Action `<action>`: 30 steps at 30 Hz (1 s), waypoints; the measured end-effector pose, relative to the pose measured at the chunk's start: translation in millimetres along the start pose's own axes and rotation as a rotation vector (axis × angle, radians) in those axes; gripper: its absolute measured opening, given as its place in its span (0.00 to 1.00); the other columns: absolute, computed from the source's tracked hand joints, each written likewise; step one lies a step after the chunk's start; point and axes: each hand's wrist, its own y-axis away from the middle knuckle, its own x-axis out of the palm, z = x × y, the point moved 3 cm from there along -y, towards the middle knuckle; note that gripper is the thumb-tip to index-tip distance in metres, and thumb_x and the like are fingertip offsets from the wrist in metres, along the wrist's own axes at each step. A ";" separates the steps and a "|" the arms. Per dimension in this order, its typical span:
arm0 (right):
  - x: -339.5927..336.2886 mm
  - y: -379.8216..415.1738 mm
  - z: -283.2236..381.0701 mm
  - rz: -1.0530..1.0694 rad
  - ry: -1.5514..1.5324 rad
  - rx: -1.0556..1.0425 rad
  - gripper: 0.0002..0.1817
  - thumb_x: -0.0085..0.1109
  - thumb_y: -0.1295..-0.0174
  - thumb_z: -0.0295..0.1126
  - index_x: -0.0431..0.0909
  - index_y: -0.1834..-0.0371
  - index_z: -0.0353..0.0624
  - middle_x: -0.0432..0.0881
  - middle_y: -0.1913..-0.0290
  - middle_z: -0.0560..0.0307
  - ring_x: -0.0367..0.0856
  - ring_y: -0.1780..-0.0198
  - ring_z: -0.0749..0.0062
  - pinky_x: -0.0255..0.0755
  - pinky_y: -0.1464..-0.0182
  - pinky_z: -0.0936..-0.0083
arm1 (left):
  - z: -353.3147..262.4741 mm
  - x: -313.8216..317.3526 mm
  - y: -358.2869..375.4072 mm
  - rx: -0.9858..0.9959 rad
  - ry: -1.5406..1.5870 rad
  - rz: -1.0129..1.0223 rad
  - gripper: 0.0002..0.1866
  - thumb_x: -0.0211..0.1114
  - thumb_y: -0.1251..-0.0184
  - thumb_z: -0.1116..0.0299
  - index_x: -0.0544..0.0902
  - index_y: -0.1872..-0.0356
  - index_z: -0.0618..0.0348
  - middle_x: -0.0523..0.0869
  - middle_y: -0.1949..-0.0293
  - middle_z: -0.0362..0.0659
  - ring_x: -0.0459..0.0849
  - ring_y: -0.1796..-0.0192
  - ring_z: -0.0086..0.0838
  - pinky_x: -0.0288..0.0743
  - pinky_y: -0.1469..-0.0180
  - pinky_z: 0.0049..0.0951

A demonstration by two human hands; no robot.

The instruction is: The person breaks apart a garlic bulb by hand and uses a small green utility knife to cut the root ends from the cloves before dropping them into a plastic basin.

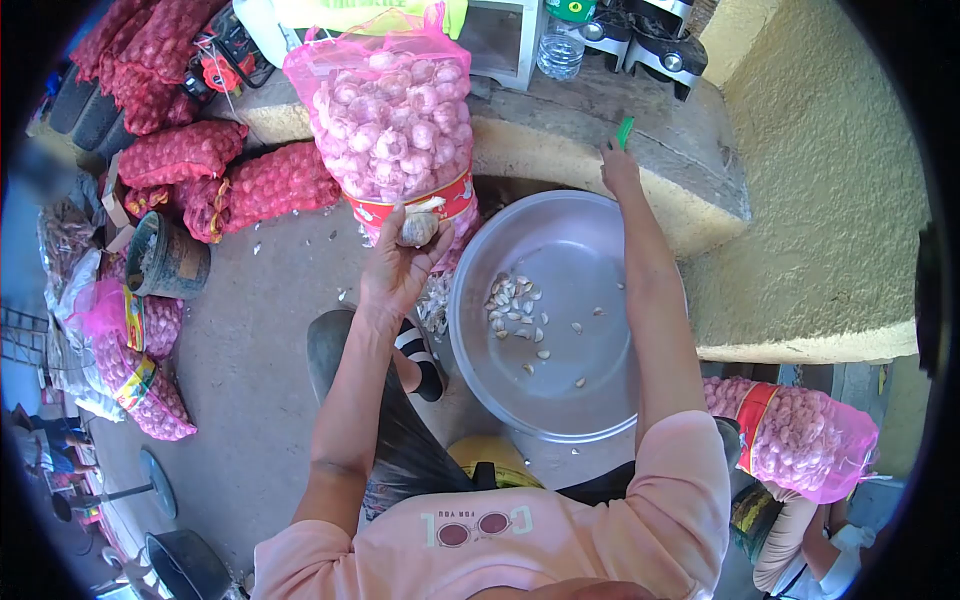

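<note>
A garlic bulb (418,229) with a pale stem rests in my left hand (398,270), my fingers curled around it. This hand is in front of a tall pink mesh sack of garlic (395,130) with a red band. My right hand (621,170) stretches over the ledge, its fingers closed at a small green object (625,132), handle-like in shape; its other end is not discernible. Below that forearm stands a wide grey basin (468,370). Several loose garlic cloves (512,300) lie in it, mostly left of the middle.
A concrete ledge (690,150) carries a water bottle (562,50) and a black-and-silver appliance (650,45). Red mesh sacks (285,185) and a dark bucket (168,255) stand left. Another garlic sack (790,430) is at right, near another person (820,550).
</note>
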 end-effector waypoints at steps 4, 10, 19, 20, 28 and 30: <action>-4.1 -4.9 -3.9 0.032 0.164 -0.045 0.25 0.53 0.47 0.20 0.67 0.43 0.44 0.69 0.44 0.53 0.78 0.51 0.46 0.78 0.55 0.61 | 0.3 -0.7 -1.5 0.006 0.001 0.008 0.24 0.61 0.35 0.62 0.66 0.48 0.70 0.74 0.52 0.54 0.77 0.51 0.41 0.77 0.44 0.42; -34.3 24.4 -8.5 -0.224 -0.126 0.184 0.16 0.52 0.48 0.18 0.66 0.54 0.34 0.70 0.50 0.37 0.81 0.59 0.46 0.78 0.59 0.58 | 4.0 -7.7 -3.6 0.023 -0.079 -0.012 0.24 0.59 0.34 0.58 0.67 0.48 0.68 0.76 0.52 0.54 0.78 0.51 0.38 0.78 0.47 0.36; -24.6 132.5 34.1 0.032 -2.133 0.364 0.09 0.47 0.37 0.21 0.67 0.56 0.28 0.74 0.55 0.46 0.76 0.55 0.68 0.75 0.53 0.75 | 6.8 -11.0 -3.8 0.029 -0.095 -0.007 0.21 0.56 0.31 0.57 0.69 0.49 0.65 0.77 0.53 0.54 0.78 0.52 0.40 0.78 0.50 0.37; -29.9 156.8 61.4 0.087 -2.250 0.365 0.09 0.45 0.36 0.22 0.67 0.55 0.29 0.75 0.56 0.48 0.77 0.56 0.69 0.75 0.54 0.75 | 8.0 -12.8 -5.2 0.014 -0.072 0.012 0.22 0.54 0.31 0.55 0.69 0.48 0.66 0.77 0.53 0.55 0.78 0.51 0.41 0.78 0.50 0.38; -98.5 262.2 190.3 0.300 -2.273 0.105 0.14 0.49 0.32 0.35 0.70 0.49 0.38 0.74 0.64 0.61 0.71 0.66 0.84 0.65 0.71 0.89 | 8.9 -21.9 -6.9 -0.014 -0.050 0.033 0.26 0.51 0.30 0.51 0.68 0.47 0.67 0.76 0.52 0.55 0.78 0.51 0.41 0.77 0.49 0.40; -103.5 266.3 200.8 0.272 -2.240 0.116 0.16 0.49 0.32 0.40 0.71 0.50 0.40 0.72 0.67 0.63 0.69 0.69 0.85 0.62 0.73 0.91 | 8.3 -28.1 -8.9 -0.023 -0.048 0.007 0.27 0.51 0.30 0.50 0.67 0.46 0.67 0.76 0.51 0.55 0.78 0.51 0.42 0.76 0.49 0.41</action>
